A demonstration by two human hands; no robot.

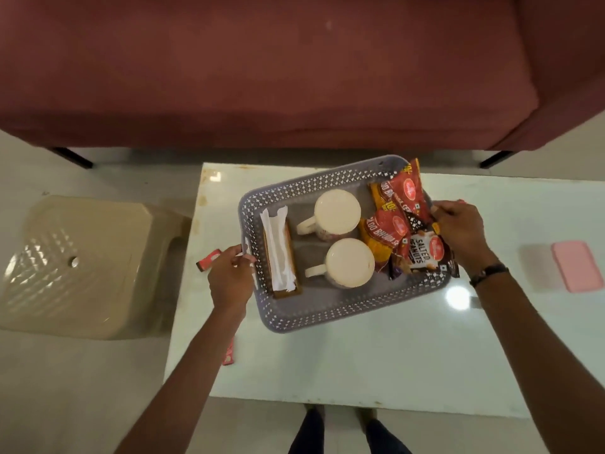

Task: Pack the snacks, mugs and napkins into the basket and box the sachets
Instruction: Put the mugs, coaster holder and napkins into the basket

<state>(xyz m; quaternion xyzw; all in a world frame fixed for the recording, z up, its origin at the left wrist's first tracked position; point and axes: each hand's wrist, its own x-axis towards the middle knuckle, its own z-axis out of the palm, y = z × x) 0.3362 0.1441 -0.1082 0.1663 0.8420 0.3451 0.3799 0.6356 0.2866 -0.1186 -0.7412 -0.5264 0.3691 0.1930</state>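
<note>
A grey perforated basket point(327, 317) sits on the white table. Inside it stand two white mugs point(337, 212) point(350, 262), a brown holder with white napkins point(280, 253) along its left wall, and several red and orange snack packets point(397, 221) at its right end. My left hand point(230, 278) grips the basket's left rim. My right hand point(461, 231) is closed on the right rim, touching the salted peanuts packet point(424, 255). A red sachet point(208, 259) lies on the table left of my left hand, and another sachet point(228, 352) lies by my left forearm.
A pink phone-like case point(577, 266) lies on the table at the far right. A beige plastic stool point(82, 267) stands left of the table. A maroon sofa point(262, 70) runs behind the table. My feet show below the table's near edge.
</note>
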